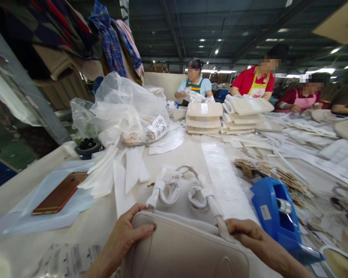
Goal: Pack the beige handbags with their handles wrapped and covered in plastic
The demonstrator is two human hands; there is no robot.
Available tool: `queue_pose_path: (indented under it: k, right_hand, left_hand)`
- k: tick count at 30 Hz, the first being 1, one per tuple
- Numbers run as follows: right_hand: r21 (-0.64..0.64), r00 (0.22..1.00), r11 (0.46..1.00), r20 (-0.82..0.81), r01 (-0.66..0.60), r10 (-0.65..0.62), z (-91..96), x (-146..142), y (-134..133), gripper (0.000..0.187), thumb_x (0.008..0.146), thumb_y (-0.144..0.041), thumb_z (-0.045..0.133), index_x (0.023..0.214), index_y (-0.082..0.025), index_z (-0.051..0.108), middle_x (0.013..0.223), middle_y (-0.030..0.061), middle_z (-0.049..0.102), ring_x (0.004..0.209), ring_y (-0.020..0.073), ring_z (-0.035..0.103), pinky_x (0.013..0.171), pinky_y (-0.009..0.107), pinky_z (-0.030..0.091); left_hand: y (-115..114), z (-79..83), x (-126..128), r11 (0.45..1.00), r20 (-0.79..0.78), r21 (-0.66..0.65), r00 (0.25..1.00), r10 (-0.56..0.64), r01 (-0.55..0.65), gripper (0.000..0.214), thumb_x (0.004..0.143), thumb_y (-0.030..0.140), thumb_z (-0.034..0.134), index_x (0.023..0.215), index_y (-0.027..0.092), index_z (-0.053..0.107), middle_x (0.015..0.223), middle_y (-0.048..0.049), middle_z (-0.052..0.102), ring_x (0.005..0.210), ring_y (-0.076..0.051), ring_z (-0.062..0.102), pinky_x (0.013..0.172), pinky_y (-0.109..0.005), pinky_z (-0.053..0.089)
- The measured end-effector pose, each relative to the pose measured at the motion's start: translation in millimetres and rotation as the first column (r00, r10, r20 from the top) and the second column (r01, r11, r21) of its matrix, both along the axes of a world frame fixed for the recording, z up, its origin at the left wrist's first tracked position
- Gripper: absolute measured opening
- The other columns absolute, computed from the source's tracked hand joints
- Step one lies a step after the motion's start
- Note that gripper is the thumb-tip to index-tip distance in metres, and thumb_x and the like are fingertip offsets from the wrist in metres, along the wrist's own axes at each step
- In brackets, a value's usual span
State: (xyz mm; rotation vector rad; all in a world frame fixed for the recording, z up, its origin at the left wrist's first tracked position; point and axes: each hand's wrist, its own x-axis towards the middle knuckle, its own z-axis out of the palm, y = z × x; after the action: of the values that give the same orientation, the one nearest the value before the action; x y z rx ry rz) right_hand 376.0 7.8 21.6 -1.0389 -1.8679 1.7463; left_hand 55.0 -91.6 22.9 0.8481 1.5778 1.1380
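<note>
A beige handbag sits close in front of me at the bottom of the head view. My left hand is closed on its upper left corner, thumb on the front panel and fingers behind. My right hand grips the upper right edge beside the base of the strap, its fingertips partly hidden behind the bag. The bag's straps are wrapped in white foam and plastic, and they lie coiled on the table beyond the bag.
A blue tape dispenser stands right of the bag, near brown cardboard tags. An orange-brown phone lies on sheets at left. Further back are a plastic bag and stacked beige bags. Several people work across the table.
</note>
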Motion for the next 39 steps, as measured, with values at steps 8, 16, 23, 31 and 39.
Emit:
queue_pose_path:
  k: [8,16,23,31,39]
  right_hand:
    - [0.067,0.939,0.948,0.136,0.31,-0.317,9.8,-30.1,-48.9,0.04,0.065,-0.055,0.063,0.087,-0.021,0.064,0.08,0.0008,0.066,0.078,0.022,0.059,0.07,0.027,0.045]
    - [0.135,0.856,0.882,0.215,0.451,-0.47,-15.6,-47.2,-44.5,0.043,0.069,-0.063,0.057,0.079,-0.022,0.061,0.072,-0.001,0.064,0.072,0.0197,0.056,0.064,0.026,0.041]
    - [0.128,0.822,0.899,0.368,0.419,-0.436,-31.3,-48.5,-29.4,0.05,0.071,-0.067,0.051,0.088,-0.02,0.057,0.081,0.0027,0.064,0.079,0.023,0.057,0.069,0.031,0.041]
    - [0.264,0.702,0.865,0.506,0.427,-0.501,-32.6,-58.6,-25.3,0.049,0.073,-0.067,0.046,0.091,-0.021,0.049,0.08,0.0067,0.064,0.079,0.0277,0.06,0.07,0.037,0.042]
    - [0.966,0.715,0.244,0.109,0.088,-0.691,-38.9,-67.5,-44.4,0.029,0.089,-0.038,0.044,0.104,-0.016,0.056,0.099,0.013,0.064,0.094,0.0274,0.058,0.08,0.041,0.042]
  left_hand:
    - [0.6,-16.1,-2.1,1.0,-0.286,0.01,0.958,0.029,-0.027,0.047,0.056,0.056,0.068,0.087,0.021,0.058,0.067,0.0029,0.062,0.067,-0.021,0.058,0.06,-0.027,0.046]
    - [1.4,-18.0,6.3,0.989,-0.415,-0.04,0.903,0.112,-0.142,0.053,0.058,0.063,0.061,0.092,0.022,0.057,0.072,0.0025,0.062,0.071,-0.022,0.059,0.064,-0.027,0.046]
    - [12.1,-18.5,8.9,0.975,-0.514,-0.152,0.855,0.064,-0.164,0.057,0.057,0.065,0.055,0.093,0.022,0.055,0.073,-0.0005,0.063,0.076,-0.027,0.06,0.07,-0.034,0.044]
    - [23.3,-20.2,5.8,0.971,-0.588,-0.207,0.808,-0.027,-0.118,0.052,0.059,0.062,0.049,0.091,0.021,0.043,0.085,-0.0079,0.063,0.083,-0.033,0.061,0.074,-0.041,0.043]
    - [21.6,-20.3,7.6,0.967,-0.631,-0.225,0.774,-0.051,-0.119,0.052,0.063,0.059,0.048,0.096,0.02,0.042,0.089,-0.0107,0.062,0.089,-0.034,0.061,0.078,-0.042,0.043]
